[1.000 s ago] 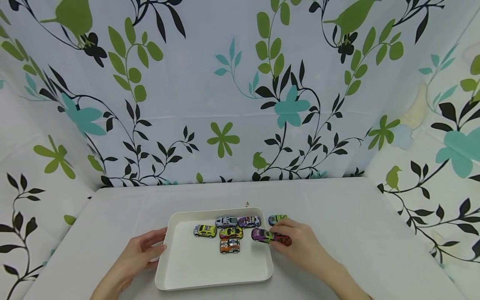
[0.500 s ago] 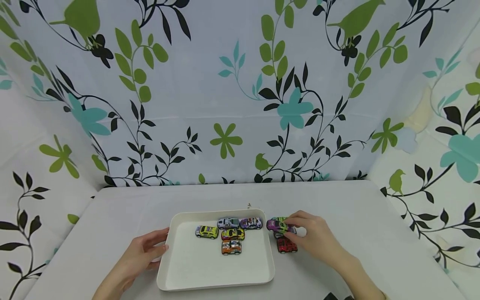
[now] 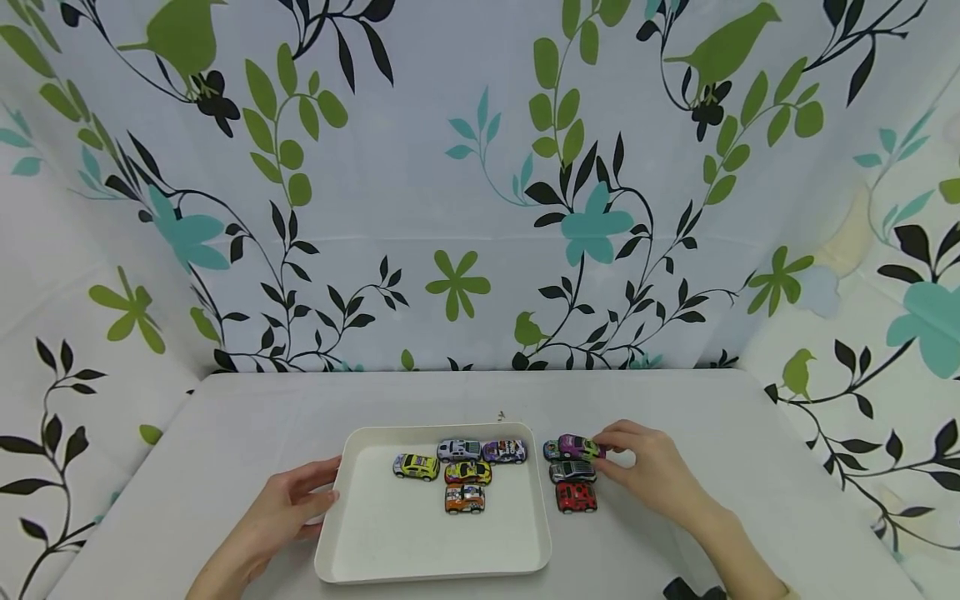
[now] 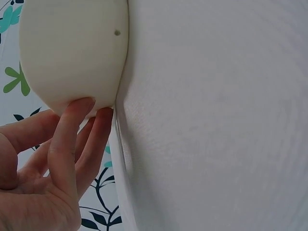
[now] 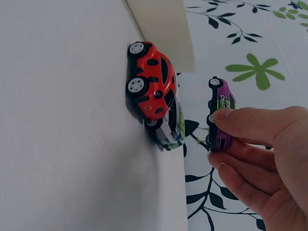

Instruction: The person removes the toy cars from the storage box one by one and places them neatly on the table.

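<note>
A purple-and-green toy car (image 3: 578,447) is pinched between the thumb and fingers of my right hand (image 3: 651,463), just above the row of cars right of the tray. In the right wrist view the purple car (image 5: 223,113) is side-on, apart from the red toy car (image 5: 153,84). My left hand (image 3: 283,508) holds the left end of the white tray (image 3: 435,550); its fingertips meet the tray's outer wall (image 4: 77,53) in the left wrist view. A dark grey toy car (image 3: 572,472) lies behind the red one, and a greenish car (image 3: 551,451) is partly hidden by the purple car.
Several toy cars sit in the tray's back half, among them a yellow-green one (image 3: 416,467) and an orange one (image 3: 464,499). The white table (image 3: 675,400) ends at a leaf-patterned cloth (image 3: 375,208). A black object (image 3: 692,589) shows beside my right forearm.
The purple car in my right hand has moved right, from over the tray's right rim to above the cars outside it. My left hand keeps its place on the tray. The view shifts slightly.
</note>
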The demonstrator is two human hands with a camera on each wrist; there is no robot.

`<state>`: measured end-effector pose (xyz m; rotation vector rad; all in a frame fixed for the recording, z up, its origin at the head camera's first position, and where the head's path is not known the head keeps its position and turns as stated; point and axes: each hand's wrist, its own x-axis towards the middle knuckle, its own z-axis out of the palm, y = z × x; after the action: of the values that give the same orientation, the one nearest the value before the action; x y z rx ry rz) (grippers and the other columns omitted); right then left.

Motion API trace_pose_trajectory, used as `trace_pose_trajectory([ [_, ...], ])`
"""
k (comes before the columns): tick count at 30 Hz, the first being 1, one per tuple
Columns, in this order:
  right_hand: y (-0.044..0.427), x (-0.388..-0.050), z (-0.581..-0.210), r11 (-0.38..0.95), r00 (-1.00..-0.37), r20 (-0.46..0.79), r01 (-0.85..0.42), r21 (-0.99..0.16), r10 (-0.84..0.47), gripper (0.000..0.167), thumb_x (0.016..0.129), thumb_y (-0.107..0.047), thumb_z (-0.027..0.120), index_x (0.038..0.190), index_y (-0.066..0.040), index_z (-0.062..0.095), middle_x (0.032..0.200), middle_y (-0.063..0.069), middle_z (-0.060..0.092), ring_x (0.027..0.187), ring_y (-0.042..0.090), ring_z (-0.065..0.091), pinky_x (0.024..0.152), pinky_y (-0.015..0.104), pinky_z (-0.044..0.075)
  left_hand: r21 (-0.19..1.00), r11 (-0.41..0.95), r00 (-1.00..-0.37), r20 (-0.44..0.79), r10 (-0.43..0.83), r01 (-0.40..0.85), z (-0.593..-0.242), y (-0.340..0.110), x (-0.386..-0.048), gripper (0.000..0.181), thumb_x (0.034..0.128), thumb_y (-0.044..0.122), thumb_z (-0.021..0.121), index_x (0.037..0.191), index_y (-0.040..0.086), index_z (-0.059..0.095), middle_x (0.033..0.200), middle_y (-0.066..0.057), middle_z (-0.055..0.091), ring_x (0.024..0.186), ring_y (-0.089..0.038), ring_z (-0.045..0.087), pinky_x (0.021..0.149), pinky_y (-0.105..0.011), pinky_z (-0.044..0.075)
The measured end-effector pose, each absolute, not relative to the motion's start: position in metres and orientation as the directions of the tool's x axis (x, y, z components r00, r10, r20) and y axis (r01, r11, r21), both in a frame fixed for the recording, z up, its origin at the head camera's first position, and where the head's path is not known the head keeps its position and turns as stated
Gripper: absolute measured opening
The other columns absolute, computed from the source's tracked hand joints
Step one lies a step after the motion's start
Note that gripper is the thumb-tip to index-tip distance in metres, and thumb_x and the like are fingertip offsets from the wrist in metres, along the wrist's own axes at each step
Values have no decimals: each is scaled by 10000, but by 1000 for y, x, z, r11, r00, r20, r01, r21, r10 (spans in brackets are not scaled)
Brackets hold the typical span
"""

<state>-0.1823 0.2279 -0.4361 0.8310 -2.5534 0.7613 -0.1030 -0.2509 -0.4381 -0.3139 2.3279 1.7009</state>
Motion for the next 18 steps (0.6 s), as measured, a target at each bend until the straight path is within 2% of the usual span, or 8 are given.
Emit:
trace_pose_trajectory([
  [8,245,-192,-440,703,-763,463,-624,-342,-452,285,717,-47,885,958,-144,768,934,-115,705,817,74,650,709,280,591,896,300,-943,-329,-48,-328,-436,-250,-103,535,952,67,655,1455,12,482,1453,-258,508,1125,-280,662,806,-454,616],
  [18,262,-202,-445,709,-761,452,-627,-324,-466,265,730,-54,874,964,-119,767,935,-73,714,819,127,675,715,303,598,898,293,-942,-331,-46,-330,-434,-248,-103,523,960,50,636,1457,10,478,1455,-264,502,1149,-291,652,812,-457,614],
])
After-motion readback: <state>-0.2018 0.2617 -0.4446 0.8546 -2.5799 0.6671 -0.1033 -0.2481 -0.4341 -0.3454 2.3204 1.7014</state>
